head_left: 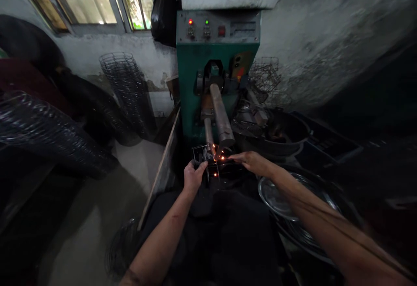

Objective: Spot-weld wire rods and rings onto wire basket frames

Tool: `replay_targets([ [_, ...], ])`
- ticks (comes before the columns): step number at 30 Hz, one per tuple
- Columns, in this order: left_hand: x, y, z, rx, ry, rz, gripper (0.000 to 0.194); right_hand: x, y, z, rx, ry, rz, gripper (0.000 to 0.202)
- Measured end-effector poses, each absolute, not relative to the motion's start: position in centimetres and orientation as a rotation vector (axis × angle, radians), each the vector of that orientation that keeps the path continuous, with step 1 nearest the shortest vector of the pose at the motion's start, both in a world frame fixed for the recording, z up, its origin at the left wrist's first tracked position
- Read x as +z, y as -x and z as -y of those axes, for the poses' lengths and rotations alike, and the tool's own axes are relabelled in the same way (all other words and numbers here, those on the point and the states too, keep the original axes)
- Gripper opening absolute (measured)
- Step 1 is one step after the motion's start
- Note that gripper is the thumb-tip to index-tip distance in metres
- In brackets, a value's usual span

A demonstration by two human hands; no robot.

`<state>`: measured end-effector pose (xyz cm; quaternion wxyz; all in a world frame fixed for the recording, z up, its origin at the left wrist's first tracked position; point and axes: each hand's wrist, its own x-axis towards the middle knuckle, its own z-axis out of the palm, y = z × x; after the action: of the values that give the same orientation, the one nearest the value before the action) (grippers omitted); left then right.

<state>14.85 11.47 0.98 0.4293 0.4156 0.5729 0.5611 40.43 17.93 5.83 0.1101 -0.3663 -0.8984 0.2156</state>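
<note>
Orange sparks fly where the two thick metal electrode arms of a green spot welder meet over a small wire frame. My left hand is closed on the near left side of that frame, thumb pointing toward the sparks. Just right of the electrode tips, my right hand has its fingers pressed together at the work. Whatever it pinches is too dark and small to name. The upper electrode arm reaches out toward me above the lower one.
Round wire racks lie stacked under my right forearm. Behind them is a dark pan. Tall rolls of wire mesh stand at the left, near a leaning board. Red and green lamps glow on the welder's control panel.
</note>
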Motion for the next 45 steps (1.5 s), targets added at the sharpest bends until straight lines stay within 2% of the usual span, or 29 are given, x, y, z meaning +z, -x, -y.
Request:
replay_targets([
  [3,1.5,-14.8,-11.4,1.398,-1.043,-1.416,0.029,6.6,-39.7,-17.2,0.664,1.099,2.619,0.056],
  [6,1.9,-14.8,-10.6,1.411,-1.088,-1.390,0.027,6.7,-39.5,-16.6,0.514,1.208,2.559,0.040],
  [8,1.7,-14.8,-9.5,1.457,-1.088,-1.478,0.031,5.7,-40.3,-16.5,0.375,1.319,2.494,0.032],
  [11,1.1,-14.8,-7.8,1.454,-1.042,-1.656,0.040,3.0,-42.3,-16.6,0.283,1.415,2.377,0.036],
  [16,0.3,-15.2,-7.2,1.220,-1.040,-1.277,0.028,-1.5,-43.6,-16.9,-0.043,1.683,2.082,0.030],
  [22,0.1,-15.7,-7.5,1.304,-0.874,-1.159,0.032,-2.1,-42.0,-16.8,-0.206,1.795,2.034,0.025],
  [26,-0.1,-15.7,-5.7,1.341,-0.872,-1.196,0.031,-2.1,-42.8,-15.7,-0.175,1.872,2.035,0.035],
  [31,-0.7,-15.1,-4.3,1.322,-0.747,-1.222,0.035,-1.3,-43.6,-12.7,-0.126,1.742,1.974,0.047],
  [35,-1.4,-15.0,-4.2,1.308,-0.744,-1.224,0.037,1.2,-41.8,-10.3,-0.087,1.730,2.099,0.033],
  [39,-1.4,-15.1,-4.3,1.317,-0.735,-1.257,0.041,4.4,-39.1,-9.8,-0.059,1.489,2.408,0.028],
  [43,-1.0,-14.7,-4.3,1.325,-0.745,-1.265,0.043,6.8,-38.1,-10.7,0.112,1.295,2.634,0.016],
  [45,-0.9,-14.3,-4.2,1.337,-0.754,-1.246,0.043,7.4,-38.6,-11.3,0.225,1.280,2.607,0.017],
])
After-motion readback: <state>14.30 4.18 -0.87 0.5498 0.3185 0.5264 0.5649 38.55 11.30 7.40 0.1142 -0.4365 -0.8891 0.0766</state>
